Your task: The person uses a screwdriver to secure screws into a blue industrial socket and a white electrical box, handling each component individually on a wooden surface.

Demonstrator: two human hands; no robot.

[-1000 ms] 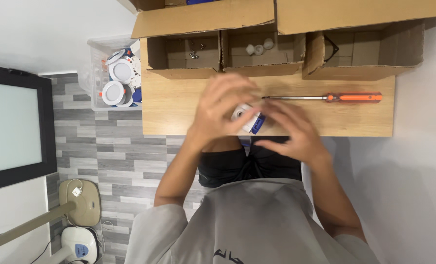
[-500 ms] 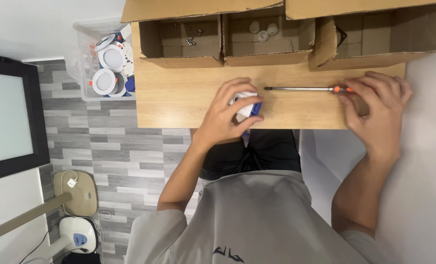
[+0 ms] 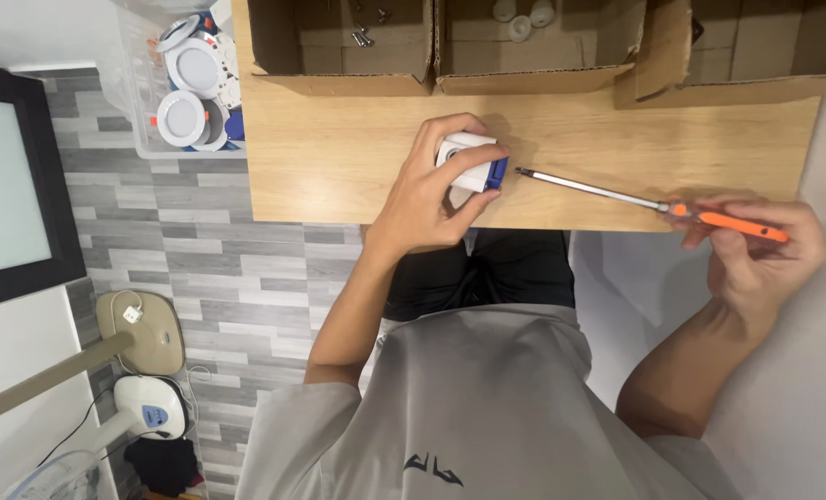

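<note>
My left hand [image 3: 431, 190] grips a small white and blue device [image 3: 473, 164] and holds it on the wooden table [image 3: 339, 157]. My right hand [image 3: 756, 255] holds an orange-handled screwdriver [image 3: 649, 206] by its handle, past the table's right front corner. The steel shaft points left, and its tip sits just right of the blue end of the device, not touching it.
Open cardboard boxes [image 3: 524, 79] line the table's far edge, with screws and small white parts inside. A clear bin [image 3: 186, 93] of round white lamp fittings stands left of the table. A dark monitor [image 3: 10, 185] and a lamp base [image 3: 140, 329] lie at the far left.
My right hand has lifted the screwdriver off the table and swung it down to the right, with the tip now aimed at the device. My left hand has kept the device in place.
</note>
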